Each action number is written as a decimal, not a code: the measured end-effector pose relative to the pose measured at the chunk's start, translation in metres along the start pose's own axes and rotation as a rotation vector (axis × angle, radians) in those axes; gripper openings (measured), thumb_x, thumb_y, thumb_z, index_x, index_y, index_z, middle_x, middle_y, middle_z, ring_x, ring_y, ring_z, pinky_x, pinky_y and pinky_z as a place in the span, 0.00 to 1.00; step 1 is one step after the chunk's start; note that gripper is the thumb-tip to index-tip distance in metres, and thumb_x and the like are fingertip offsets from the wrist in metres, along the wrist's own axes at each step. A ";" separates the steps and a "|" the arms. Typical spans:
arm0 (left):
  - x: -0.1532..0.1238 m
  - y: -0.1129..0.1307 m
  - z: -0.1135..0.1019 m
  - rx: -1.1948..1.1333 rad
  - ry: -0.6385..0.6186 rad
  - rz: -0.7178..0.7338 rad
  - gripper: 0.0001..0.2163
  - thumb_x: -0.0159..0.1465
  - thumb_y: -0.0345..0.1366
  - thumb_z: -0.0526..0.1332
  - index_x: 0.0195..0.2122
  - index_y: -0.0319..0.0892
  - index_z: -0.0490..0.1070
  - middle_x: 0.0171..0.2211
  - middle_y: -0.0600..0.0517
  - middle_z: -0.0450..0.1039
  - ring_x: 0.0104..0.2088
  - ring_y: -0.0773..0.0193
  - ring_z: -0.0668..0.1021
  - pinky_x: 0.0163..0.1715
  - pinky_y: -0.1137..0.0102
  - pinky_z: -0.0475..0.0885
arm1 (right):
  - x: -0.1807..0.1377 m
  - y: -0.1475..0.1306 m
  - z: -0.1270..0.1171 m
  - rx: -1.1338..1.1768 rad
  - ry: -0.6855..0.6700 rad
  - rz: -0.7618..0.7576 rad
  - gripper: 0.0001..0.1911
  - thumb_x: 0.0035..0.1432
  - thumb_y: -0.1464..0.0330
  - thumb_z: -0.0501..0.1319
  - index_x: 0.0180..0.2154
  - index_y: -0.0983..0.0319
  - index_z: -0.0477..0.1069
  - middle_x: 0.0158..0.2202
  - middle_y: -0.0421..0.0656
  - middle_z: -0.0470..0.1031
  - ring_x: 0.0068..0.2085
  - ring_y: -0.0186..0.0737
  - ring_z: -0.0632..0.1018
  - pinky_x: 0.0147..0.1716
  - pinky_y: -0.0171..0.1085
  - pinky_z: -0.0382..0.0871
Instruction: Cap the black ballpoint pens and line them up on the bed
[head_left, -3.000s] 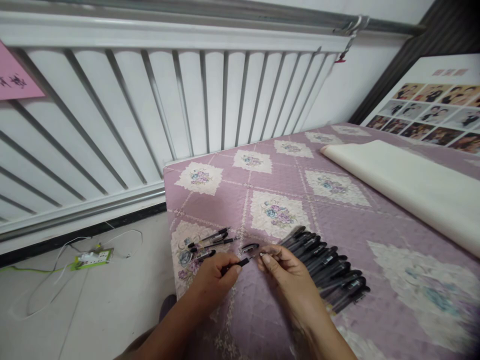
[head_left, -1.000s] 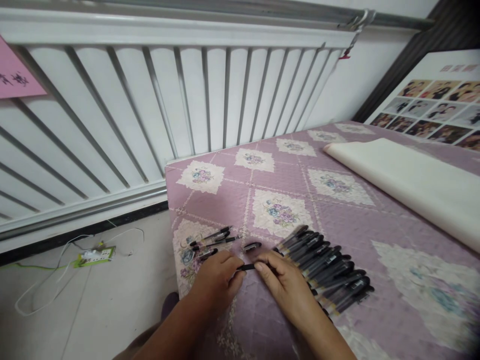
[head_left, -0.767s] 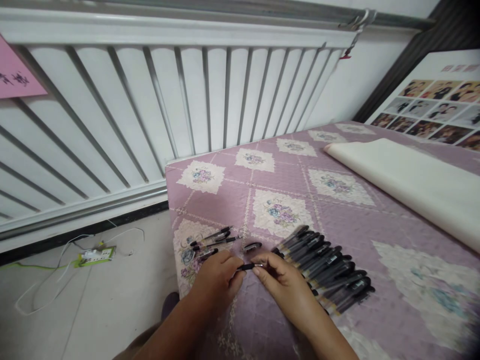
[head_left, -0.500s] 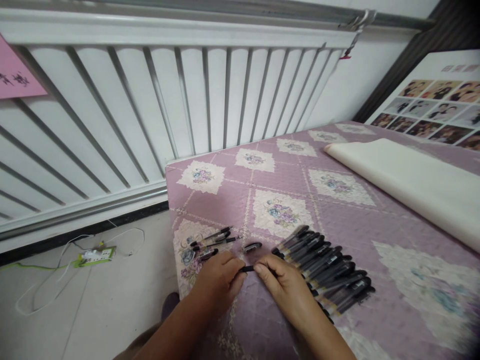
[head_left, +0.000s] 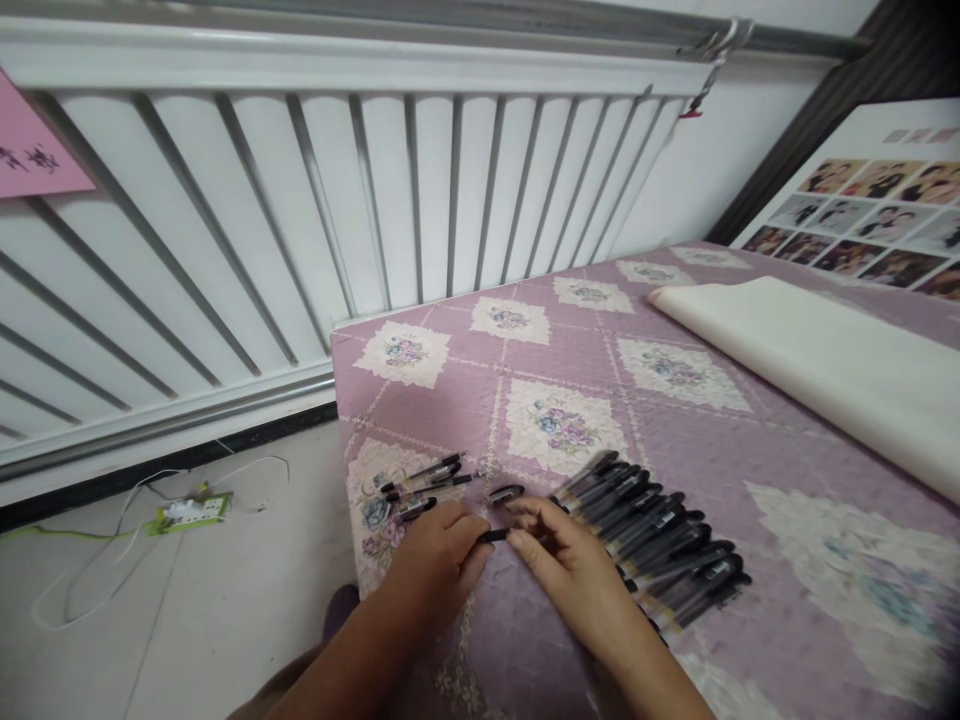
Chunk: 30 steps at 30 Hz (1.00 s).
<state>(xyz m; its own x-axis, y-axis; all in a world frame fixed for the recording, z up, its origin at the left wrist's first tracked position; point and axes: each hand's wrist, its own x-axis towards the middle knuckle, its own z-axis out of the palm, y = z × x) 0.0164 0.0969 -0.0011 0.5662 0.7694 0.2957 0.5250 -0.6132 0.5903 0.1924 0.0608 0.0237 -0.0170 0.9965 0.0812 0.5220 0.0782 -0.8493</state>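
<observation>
My left hand (head_left: 435, 552) is closed round a pen, whose black grip end (head_left: 493, 536) sticks out to the right; the rest is hidden in the fist. At that end my right hand (head_left: 574, 560) has its thumb close to the tip, with the index finger lifted apart from it. Whether the thumb touches the pen I cannot tell. Just beyond the fingers lies a black pen cap (head_left: 506, 494). Several capped black pens (head_left: 660, 525) lie side by side to the right of my right hand. A few uncapped pens and loose parts (head_left: 431, 476) lie beyond my left hand.
A purple floral cloth (head_left: 442, 415) covers the table, whose left edge drops to the floor. A cream folded sheet (head_left: 817, 355) lies at the right, near a photo board (head_left: 862, 215). Behind stands a white radiator (head_left: 427, 190). A power strip (head_left: 196, 510) with cables lies on the floor.
My right hand's fingers have loosened and spread, the index finger lifting away from the thumb at the pen's end. My left hand and the pens on the table have stayed put.
</observation>
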 end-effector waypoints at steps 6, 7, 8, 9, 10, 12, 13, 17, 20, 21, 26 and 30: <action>0.000 -0.001 0.000 0.020 -0.020 0.008 0.06 0.62 0.32 0.55 0.36 0.43 0.71 0.32 0.50 0.70 0.34 0.62 0.72 0.35 0.69 0.68 | 0.000 0.003 0.001 -0.058 0.007 0.014 0.12 0.58 0.62 0.56 0.24 0.59 0.69 0.23 0.38 0.71 0.27 0.38 0.73 0.29 0.34 0.65; 0.000 0.000 0.000 0.017 -0.018 0.008 0.06 0.62 0.32 0.55 0.36 0.43 0.71 0.32 0.50 0.70 0.34 0.62 0.72 0.35 0.69 0.68 | 0.000 0.003 0.001 -0.070 0.015 0.017 0.12 0.58 0.62 0.56 0.25 0.59 0.69 0.24 0.39 0.72 0.28 0.38 0.73 0.29 0.34 0.65; 0.000 0.000 0.000 0.012 -0.015 0.008 0.06 0.62 0.32 0.55 0.36 0.43 0.71 0.32 0.50 0.70 0.34 0.62 0.73 0.35 0.69 0.68 | 0.000 0.003 0.001 -0.062 0.022 0.016 0.11 0.58 0.62 0.56 0.28 0.59 0.71 0.26 0.39 0.73 0.29 0.39 0.74 0.31 0.35 0.66; 0.001 0.000 0.001 0.008 -0.010 0.007 0.06 0.62 0.32 0.55 0.36 0.43 0.71 0.32 0.49 0.70 0.35 0.62 0.73 0.36 0.69 0.69 | 0.000 0.002 0.001 -0.038 0.026 0.015 0.09 0.58 0.63 0.57 0.32 0.59 0.72 0.29 0.40 0.75 0.32 0.40 0.75 0.33 0.35 0.66; 0.001 -0.001 0.001 0.005 -0.006 0.007 0.06 0.62 0.32 0.55 0.35 0.43 0.71 0.32 0.49 0.70 0.35 0.62 0.73 0.36 0.69 0.69 | 0.000 0.001 0.001 -0.004 0.024 0.013 0.08 0.57 0.63 0.57 0.37 0.59 0.72 0.32 0.41 0.76 0.34 0.41 0.75 0.35 0.36 0.67; 0.000 -0.002 0.002 0.006 -0.005 0.012 0.06 0.62 0.32 0.55 0.36 0.43 0.71 0.32 0.49 0.70 0.35 0.62 0.73 0.36 0.69 0.69 | 0.001 0.000 0.002 0.066 0.004 0.011 0.09 0.56 0.64 0.58 0.39 0.58 0.72 0.34 0.40 0.77 0.35 0.40 0.76 0.36 0.36 0.67; 0.000 -0.002 0.003 0.009 -0.005 0.014 0.07 0.62 0.32 0.55 0.36 0.43 0.72 0.32 0.49 0.70 0.35 0.62 0.73 0.36 0.69 0.69 | 0.001 0.000 0.002 0.094 -0.012 0.015 0.08 0.56 0.65 0.58 0.37 0.58 0.73 0.33 0.40 0.77 0.35 0.40 0.76 0.36 0.35 0.68; -0.002 -0.004 0.002 0.045 0.016 -0.011 0.10 0.62 0.34 0.56 0.44 0.44 0.70 0.35 0.48 0.72 0.37 0.60 0.74 0.38 0.67 0.70 | 0.002 0.002 -0.002 0.168 0.011 0.075 0.09 0.56 0.63 0.58 0.34 0.59 0.73 0.32 0.41 0.77 0.36 0.41 0.76 0.37 0.36 0.67; -0.001 -0.003 -0.003 0.060 0.006 -0.056 0.10 0.63 0.34 0.53 0.44 0.43 0.70 0.36 0.48 0.73 0.37 0.60 0.74 0.37 0.67 0.70 | 0.003 0.006 -0.008 0.216 0.084 0.143 0.12 0.56 0.60 0.58 0.35 0.60 0.73 0.31 0.41 0.76 0.35 0.41 0.75 0.36 0.36 0.67; 0.000 -0.003 -0.005 0.060 -0.009 -0.065 0.10 0.64 0.34 0.52 0.43 0.43 0.70 0.35 0.48 0.73 0.36 0.60 0.74 0.36 0.67 0.69 | 0.003 0.007 -0.009 0.233 0.103 0.157 0.13 0.56 0.59 0.58 0.36 0.61 0.73 0.31 0.41 0.75 0.34 0.40 0.75 0.35 0.36 0.67; 0.004 0.001 -0.009 0.079 -0.019 -0.088 0.09 0.64 0.33 0.51 0.36 0.42 0.71 0.32 0.48 0.72 0.34 0.60 0.73 0.34 0.67 0.69 | 0.004 0.012 -0.009 0.283 0.150 0.181 0.14 0.55 0.58 0.59 0.35 0.61 0.73 0.27 0.39 0.72 0.29 0.37 0.72 0.30 0.34 0.65; 0.003 0.003 -0.008 0.073 0.028 -0.108 0.06 0.63 0.32 0.54 0.35 0.41 0.70 0.32 0.49 0.71 0.35 0.60 0.73 0.35 0.67 0.68 | 0.003 0.011 -0.007 0.310 0.129 0.197 0.15 0.54 0.57 0.60 0.35 0.61 0.73 0.24 0.38 0.70 0.26 0.35 0.70 0.27 0.33 0.64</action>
<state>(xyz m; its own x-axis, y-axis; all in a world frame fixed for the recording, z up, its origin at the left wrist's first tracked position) 0.0146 0.0987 0.0073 0.4869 0.8355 0.2549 0.6268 -0.5374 0.5641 0.2045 0.0643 0.0181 0.1760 0.9831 -0.0510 0.2221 -0.0901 -0.9709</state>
